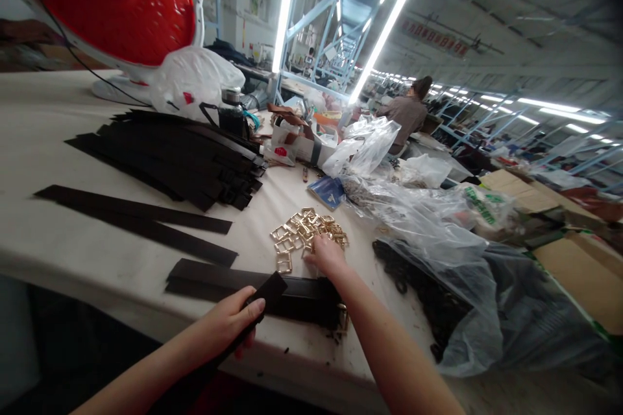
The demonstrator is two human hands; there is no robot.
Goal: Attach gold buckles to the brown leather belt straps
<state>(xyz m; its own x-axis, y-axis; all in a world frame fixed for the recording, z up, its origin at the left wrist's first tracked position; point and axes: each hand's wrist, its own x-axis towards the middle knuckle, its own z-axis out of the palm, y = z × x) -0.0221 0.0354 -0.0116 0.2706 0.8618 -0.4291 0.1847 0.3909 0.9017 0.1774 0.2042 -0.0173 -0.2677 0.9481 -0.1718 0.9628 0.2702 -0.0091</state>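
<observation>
A dark strap (pixel 270 292) runs through my left hand (pixel 238 318), which is closed around it with the thumb on top. Its squared end points up and right, over the near table edge. My right hand (pixel 327 255) reaches into a loose pile of gold-coloured metal buckles (pixel 302 227). Its fingers are curled in and pinch at a buckle, though the fingertips are partly hidden. One buckle (pixel 283 263) lies apart at the near side of the pile. Beneath both forearms, a stack of dark straps (pixel 209 275) lies along the table, with buckles showing at its right end.
Two single straps (pixel 146 213) and a large fanned pile of straps (pixel 170 152) lie left on the pale table (pixel 29 142). Behind stand a dark mug (pixel 232 118) and a red-shaded lamp (pixel 131 0). Clear plastic bags (pixel 428 220) crowd the right; a person (pixel 406 113) is farther off.
</observation>
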